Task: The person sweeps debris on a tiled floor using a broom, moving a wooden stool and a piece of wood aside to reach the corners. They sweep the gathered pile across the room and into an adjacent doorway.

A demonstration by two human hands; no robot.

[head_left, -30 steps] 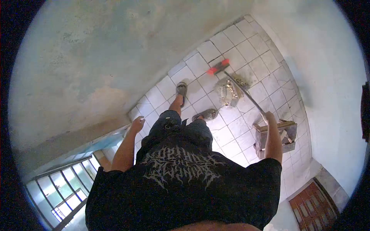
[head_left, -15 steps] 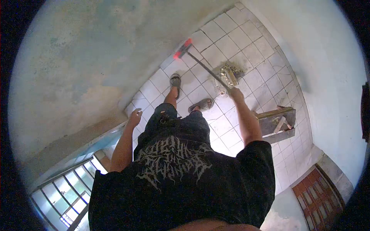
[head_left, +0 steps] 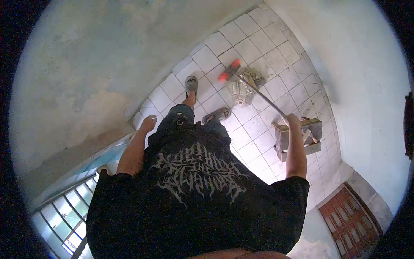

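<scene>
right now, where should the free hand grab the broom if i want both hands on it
Grip the bare handle of the broom partway down, below the right hand, which already clamps the top end. The handle slants from that hand down to the red head near the debris pile. The left hand hangs empty at the hip; bring it across the body and probably close over the handle from above.

Broom head (head_left: 229,71): red, on grey handle (head_left: 264,98), upper middle of frame. Floor tiles (head_left: 254,127): white, dark grout grid. T-shirt (head_left: 194,203): black, pale grey spiky lettering print. Sandals (head_left: 191,83): grey. Door (head_left: 349,222), lower right: reddish-brown panels. Wall (head_left: 86,64), upper left: mottled grey-green, tan patches.
</scene>
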